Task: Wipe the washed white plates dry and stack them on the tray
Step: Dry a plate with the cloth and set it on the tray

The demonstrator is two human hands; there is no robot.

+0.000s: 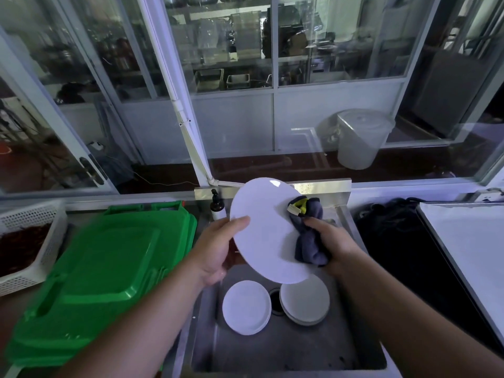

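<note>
Nearest, two forearms reach forward over a steel sink (272, 350). On the sink floor lie two small stacks of white plates: one stack (246, 306) left of the drain hole (276, 301), the other stack (305, 302) right of it, its far edge hidden under the raised plate.

Above them, the left hand (215, 248) holds a large white plate (264, 230) tilted over the sink, thumb curled over the plate's left rim and the other fingers behind it, out of sight. The right hand (332, 241) grips a bunched grey cloth (309, 233), fingers curled round it, and presses it against the right side of the plate's face. A yellow patch and a pale label (296, 210) show at the cloth's upper end.

Left of the sink sits a stack of green plastic trays (103, 274), blurred. Beyond it, at the left edge, stands a white perforated basket (32, 241) with dark reddish contents. A brown pump bottle (216, 205) stands at the sink's far left corner. To the right lie a heap of black cable or fabric (395, 222) and a pale flat surface (469, 241).

Farther off, glazed white-framed partitions (231, 91) show shelves of metal pans, and a translucent lidded bucket (360, 140) stands on the floor behind the glass.
</note>
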